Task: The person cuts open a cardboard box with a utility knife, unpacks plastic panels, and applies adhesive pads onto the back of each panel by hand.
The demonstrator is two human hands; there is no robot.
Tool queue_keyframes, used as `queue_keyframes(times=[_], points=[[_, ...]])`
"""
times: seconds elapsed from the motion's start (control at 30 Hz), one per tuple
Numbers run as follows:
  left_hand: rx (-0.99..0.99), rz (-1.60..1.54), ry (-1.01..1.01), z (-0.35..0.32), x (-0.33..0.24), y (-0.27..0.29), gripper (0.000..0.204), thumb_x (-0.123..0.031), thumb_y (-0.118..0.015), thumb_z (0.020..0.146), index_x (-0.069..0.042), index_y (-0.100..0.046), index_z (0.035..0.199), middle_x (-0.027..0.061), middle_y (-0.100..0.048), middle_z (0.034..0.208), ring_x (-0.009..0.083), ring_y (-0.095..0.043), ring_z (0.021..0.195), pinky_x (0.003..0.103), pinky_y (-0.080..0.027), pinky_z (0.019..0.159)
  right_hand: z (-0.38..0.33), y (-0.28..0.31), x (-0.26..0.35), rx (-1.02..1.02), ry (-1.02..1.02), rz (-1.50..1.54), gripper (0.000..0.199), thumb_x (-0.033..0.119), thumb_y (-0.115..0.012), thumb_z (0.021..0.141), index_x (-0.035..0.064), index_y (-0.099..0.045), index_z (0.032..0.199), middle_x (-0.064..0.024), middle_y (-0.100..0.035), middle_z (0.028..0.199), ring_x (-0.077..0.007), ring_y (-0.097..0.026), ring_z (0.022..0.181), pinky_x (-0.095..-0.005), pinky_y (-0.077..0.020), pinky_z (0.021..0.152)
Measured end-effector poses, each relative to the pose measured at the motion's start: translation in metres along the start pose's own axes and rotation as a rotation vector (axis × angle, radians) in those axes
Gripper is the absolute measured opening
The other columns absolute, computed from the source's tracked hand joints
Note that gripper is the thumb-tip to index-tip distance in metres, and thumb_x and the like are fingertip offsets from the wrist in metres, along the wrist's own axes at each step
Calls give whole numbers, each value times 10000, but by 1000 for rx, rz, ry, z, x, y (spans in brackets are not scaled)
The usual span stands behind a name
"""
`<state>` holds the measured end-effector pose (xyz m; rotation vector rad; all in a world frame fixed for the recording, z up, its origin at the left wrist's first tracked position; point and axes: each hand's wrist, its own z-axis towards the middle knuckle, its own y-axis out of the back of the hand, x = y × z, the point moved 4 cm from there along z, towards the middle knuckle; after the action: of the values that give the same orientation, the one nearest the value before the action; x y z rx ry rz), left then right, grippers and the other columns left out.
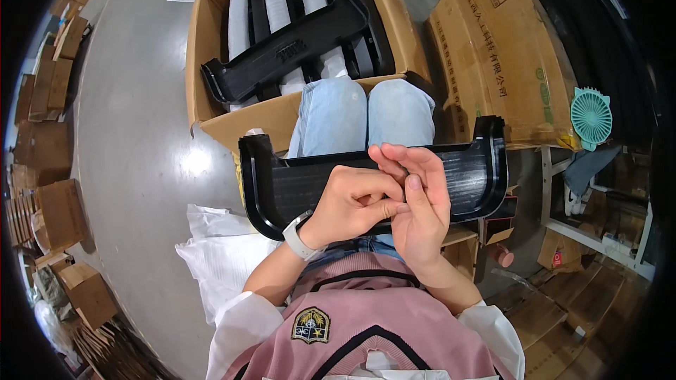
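Note:
A glossy black molded plastic tray-like part [303, 186] with upturned ends lies across my lap. Above its middle, my hands meet. My left hand [355, 200], with a white-banded watch on its wrist, is closed in a pinch, thumb and fingertips against my right palm. My right hand [424, 200] is half curled, its thumb bent toward the raised fingers. Whatever is between the fingertips is too small or hidden to make out. Beyond my knees, a similar black part [282, 56] rests slantwise on top of an open cardboard box [246, 116].
Inside the box, white-wrapped pieces [276, 3] stand between black parts. White packing sheets [211, 253] lie on the floor at my left. A large carton [493, 49] stands at the right, with a teal fan [591, 118] at its edge. Stacked cartons [60, 218] line the far left.

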<state>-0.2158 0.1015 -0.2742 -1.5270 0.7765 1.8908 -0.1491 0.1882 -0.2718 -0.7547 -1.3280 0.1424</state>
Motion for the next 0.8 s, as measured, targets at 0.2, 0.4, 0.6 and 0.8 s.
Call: queue_keyframes(times=[0.2, 0.4, 0.6, 0.8], points=[[-1, -28, 49, 1, 8, -2, 92, -76, -733, 693, -47, -649, 721, 21, -392, 472, 102, -301, 423, 257, -252, 420, 1, 8, -4, -10, -118, 112, 270, 105, -373, 960, 12, -415, 1209, -178, -530, 1199, -309, -460, 1212, -399, -385, 998], [-29, -68, 79, 0, 7, -2, 78, -49, -719, 701, -42, -646, 726, 6, -374, 480, 81, -292, 427, 250, -238, 422, 9, 20, 5, 72, -214, -68, 322, 148, -438, 934, -1, -428, 1219, -159, -522, 1217, -244, -473, 1181, -345, -382, 977], [-14, 12, 112, -4, 11, 0, 74, -45, -700, 701, -35, -627, 711, 8, -393, 503, 77, -288, 428, 252, -229, 419, -1, 30, 39, 85, 168, -1030, 193, -11, -721, 691, 9, -634, 862, -70, -589, 765, -135, -583, 685, -238, -464, 604], [25, 61, 99, -10, 20, -1, 87, -22, -650, 705, -23, -568, 675, -12, -413, 529, 47, -330, 451, 234, -233, 423, -13, 62, 18, -228, -365, -552, 81, 2, -617, 824, -33, -651, 888, -85, -644, 737, -155, -649, 618, -209, -495, 556]])
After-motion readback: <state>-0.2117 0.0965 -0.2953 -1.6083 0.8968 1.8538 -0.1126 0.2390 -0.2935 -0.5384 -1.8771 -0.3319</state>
